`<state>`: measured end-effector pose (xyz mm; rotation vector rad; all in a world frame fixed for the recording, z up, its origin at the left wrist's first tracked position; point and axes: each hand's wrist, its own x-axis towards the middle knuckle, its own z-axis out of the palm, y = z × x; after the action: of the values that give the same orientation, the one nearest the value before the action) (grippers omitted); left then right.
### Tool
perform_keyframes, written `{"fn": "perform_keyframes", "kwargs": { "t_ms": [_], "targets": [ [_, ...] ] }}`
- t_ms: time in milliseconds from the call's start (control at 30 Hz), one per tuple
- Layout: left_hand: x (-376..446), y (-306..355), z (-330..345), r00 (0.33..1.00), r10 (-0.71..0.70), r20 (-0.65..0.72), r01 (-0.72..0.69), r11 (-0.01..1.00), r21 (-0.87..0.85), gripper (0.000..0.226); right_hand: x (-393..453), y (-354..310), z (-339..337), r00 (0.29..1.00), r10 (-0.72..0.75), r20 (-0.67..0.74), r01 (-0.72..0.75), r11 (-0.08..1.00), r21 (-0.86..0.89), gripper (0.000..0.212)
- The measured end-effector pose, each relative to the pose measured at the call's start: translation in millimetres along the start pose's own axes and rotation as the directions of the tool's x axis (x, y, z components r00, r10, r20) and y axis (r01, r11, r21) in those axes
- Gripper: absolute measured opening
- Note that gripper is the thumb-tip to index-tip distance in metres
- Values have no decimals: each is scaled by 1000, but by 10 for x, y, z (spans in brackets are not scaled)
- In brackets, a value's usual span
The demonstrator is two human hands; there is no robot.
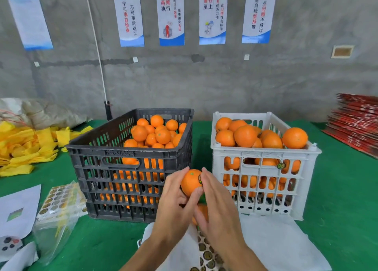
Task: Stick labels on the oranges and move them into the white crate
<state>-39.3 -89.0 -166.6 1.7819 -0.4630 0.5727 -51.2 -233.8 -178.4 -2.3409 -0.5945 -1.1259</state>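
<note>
Yellow foam sleeves (24, 148) are heaped at the far left of the green table (337, 199), with a sticker sheet in a clear bag (61, 197) nearer me beside some white paper (18, 209). Next over is the black crate (131, 164), still loaded with unlabeled oranges (157, 133).

In the middle, in front of the gap between the 2 crates, my left hand (176, 205) is wrapped around 1 orange (191, 181), fingers curled up its left side and underneath. My right hand (216, 207) comes in from the other side with fingers pretty much straight, fingertips pressing on the round label (200, 179) on the orange's right face. A 2nd orange (202, 211) sits on the table right under my hands, mostly hidden. Below my wrists there's another label sheet (206, 252) lying on white paper.

On the right, the white crate (263, 168) is piled past its rim with oranges (245, 135), and 1 label shows through a slot. Red flat cartons (356, 123) are stacked at the far right.
</note>
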Motion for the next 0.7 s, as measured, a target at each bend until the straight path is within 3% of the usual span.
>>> {"fn": "perform_keyframes", "kwargs": {
  "t_ms": [133,267,367,433,600,700],
  "targets": [
    [771,562,302,982,147,120,-131,983,-131,59,738,242,-445,979,19,-201,-41,994,-105,73],
    [1724,989,694,906,257,335,-264,964,-28,63,1469,570,-863,921,222,-320,-299,929,-218,67],
    [2252,1105,844,819,237,523,-377,909,177,69,1779,778,-984,906,339,-254,-417,821,-390,63],
    [2479,1071,785,814,150,561,-348,900,263,69,1869,807,-986,911,376,-170,-412,802,-432,62],
    [2679,654,63,914,-2,405,-230,819,525,58,1952,466,-753,997,72,-35,-80,944,-320,47],
    [2557,305,-533,921,-85,380,-195,744,639,50,2061,121,-416,987,104,126,-88,988,-123,38]
  ]
}}
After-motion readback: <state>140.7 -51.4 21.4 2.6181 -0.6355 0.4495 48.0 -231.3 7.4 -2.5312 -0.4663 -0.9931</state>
